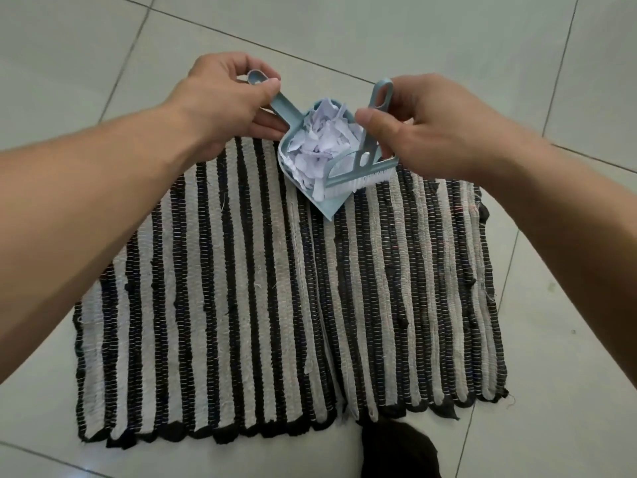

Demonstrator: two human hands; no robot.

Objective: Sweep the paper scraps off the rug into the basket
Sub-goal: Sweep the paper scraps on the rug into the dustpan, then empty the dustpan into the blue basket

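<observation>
A black-and-white striped woven rug (241,288) lies flat on the tiled floor. Over its far edge my left hand (224,105) grips the handle of a small pale blue dustpan (293,132), which is tilted with its lip toward me. The pan is heaped with white paper scraps (322,139). My right hand (431,129) grips the handle of a matching blue brush (358,167), whose white bristles rest across the pan's mouth against the scraps. No scraps show on the rug surface. No basket is in view.
Pale grey floor tiles (379,36) surround the rug on all sides. A dark piece of clothing (396,450) shows at the bottom edge, just in front of the rug's near fringe.
</observation>
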